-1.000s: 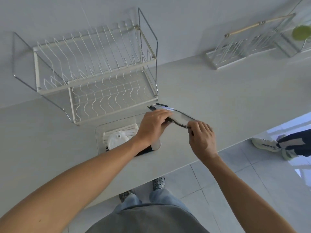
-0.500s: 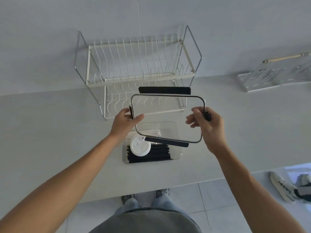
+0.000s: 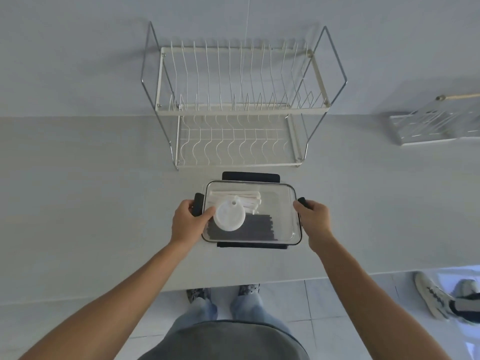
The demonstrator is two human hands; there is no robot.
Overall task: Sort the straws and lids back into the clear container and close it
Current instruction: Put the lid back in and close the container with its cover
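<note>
Holding: we have the clear lid (image 3: 280, 203) sitting over the clear container (image 3: 292, 233) on the white counter (image 3: 91, 203), just in front of the two-tier dish rack (image 3: 233, 105).
Left hand (image 3: 188, 223): we grip the lid's left edge, thumb lying on the clear top, fingers curled around the black left latch (image 3: 198, 206).
Right hand (image 3: 313, 219): we grip the right edge the same way, fingers curled over the black right latch (image 3: 301, 201), held close together.
Latches: rear flap (image 3: 250, 176) and front flap (image 3: 252, 245) both stick outward; we cannot tell if the lid is fully seated.
Contents: white straws (image 3: 244, 197) at the back, black straws (image 3: 257, 227) at the front, round white cup lid (image 3: 229, 216) lying on top of both at the left end.
Elsewhere: second wire rack (image 3: 436, 123) far right on the counter, well apart; someone's sneaker (image 3: 431, 294) on the tiled floor lower right.
</note>
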